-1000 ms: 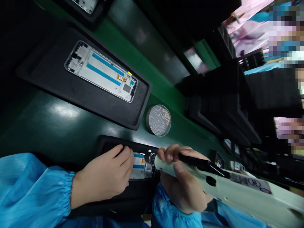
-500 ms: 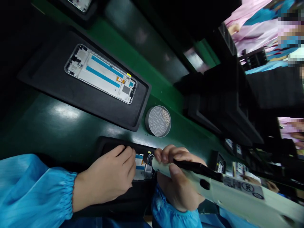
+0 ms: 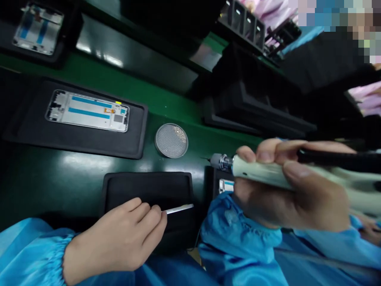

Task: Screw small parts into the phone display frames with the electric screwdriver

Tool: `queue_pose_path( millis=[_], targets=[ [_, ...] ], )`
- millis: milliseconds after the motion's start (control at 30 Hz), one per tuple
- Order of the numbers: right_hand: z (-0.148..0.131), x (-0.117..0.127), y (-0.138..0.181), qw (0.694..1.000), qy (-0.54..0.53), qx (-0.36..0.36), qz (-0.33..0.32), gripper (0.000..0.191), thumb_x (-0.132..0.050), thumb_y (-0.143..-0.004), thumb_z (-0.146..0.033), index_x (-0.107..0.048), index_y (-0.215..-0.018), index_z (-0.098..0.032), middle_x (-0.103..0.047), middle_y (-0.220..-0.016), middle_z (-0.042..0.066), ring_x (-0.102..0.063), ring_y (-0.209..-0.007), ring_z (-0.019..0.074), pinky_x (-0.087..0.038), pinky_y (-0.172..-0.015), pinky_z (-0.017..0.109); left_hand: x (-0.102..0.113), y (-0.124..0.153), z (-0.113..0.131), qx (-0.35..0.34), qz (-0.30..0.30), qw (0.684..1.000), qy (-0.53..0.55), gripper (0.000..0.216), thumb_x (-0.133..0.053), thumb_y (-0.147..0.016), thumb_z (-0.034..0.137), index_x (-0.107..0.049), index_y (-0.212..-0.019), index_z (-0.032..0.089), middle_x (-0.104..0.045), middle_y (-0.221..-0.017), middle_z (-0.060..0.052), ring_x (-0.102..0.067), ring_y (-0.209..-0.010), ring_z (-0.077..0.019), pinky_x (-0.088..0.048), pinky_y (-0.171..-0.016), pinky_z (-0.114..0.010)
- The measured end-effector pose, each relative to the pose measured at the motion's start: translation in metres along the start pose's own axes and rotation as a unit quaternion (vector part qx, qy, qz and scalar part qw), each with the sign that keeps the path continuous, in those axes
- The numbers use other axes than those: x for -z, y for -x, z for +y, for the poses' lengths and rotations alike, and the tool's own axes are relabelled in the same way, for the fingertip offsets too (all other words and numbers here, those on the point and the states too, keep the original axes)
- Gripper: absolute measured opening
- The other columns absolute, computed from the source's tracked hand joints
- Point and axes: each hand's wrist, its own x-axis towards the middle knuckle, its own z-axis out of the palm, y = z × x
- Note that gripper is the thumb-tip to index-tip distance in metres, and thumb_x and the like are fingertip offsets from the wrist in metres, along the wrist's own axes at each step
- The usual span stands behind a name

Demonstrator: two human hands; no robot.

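On the green bench [image 3: 74, 174], a wide black tray [image 3: 29, 135] at ten o'clock carries a phone frame [image 3: 87, 111]. A smaller black tray [image 3: 147, 188] lies at six. The right hand [image 3: 297, 202], at three, is wrapped fully round a screwdriver [image 3: 258, 174] (tip pointing to nine). The left hand [image 3: 119, 238], at seven, pinches a thin pale strip [image 3: 178, 208] over the small tray's near edge. A round screw dish [image 3: 171, 140] sits near the centre.

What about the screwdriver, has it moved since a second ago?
Yes. The screwdriver has left the near tray; its tip is now right of the round screw dish.
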Motion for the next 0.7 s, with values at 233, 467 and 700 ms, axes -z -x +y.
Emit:
queue_pose_path(
  millis=[233, 467, 700],
  targets=[
    [-0.009, 0.014, -0.004, 1.0, 0.013, -0.008, 0.01, 0.02, -0.058, -0.059, -0.011, -0.065, -0.072, -0.025, -0.05, -0.057, -0.006, -0.051, -0.059, 0.0093, -0.044, -0.058, 0.029, 0.011, 0.0, 0.0, -0.024, -0.032, 0.996, 0.079, 0.028, -0.044, -0.093, 0.005, -0.061, -0.116, 0.007, -0.065, -0.092, -0.01, -0.061, -0.085, -0.0217, -0.051, -0.078, -0.038],
    [-0.021, 0.015, -0.002, 0.999, 0.031, 0.014, 0.009, 0.02, -0.05, -0.066, -0.011, -0.064, -0.074, -0.022, -0.047, -0.065, -0.004, -0.052, -0.058, 0.0092, -0.043, -0.056, 0.029, 0.016, -0.003, -0.002, -0.042, -0.06, 0.992, 0.099, 0.029, -0.044, -0.091, 0.001, -0.059, -0.116, 0.002, -0.063, -0.092, -0.012, -0.059, -0.083, -0.0228, -0.052, -0.073, -0.04],
    [-0.022, 0.017, -0.002, 0.999, 0.021, 0.036, 0.008, 0.017, -0.052, -0.067, -0.012, -0.063, -0.075, -0.021, -0.046, -0.065, -0.004, -0.053, -0.058, 0.0095, -0.044, -0.058, 0.032, 0.02, -0.004, 0.001, -0.056, -0.078, 0.992, 0.08, 0.03, -0.043, -0.093, 0.003, -0.059, -0.118, 0.002, -0.064, -0.089, -0.011, -0.058, -0.081, -0.021, -0.051, -0.07, -0.037]
  ],
)
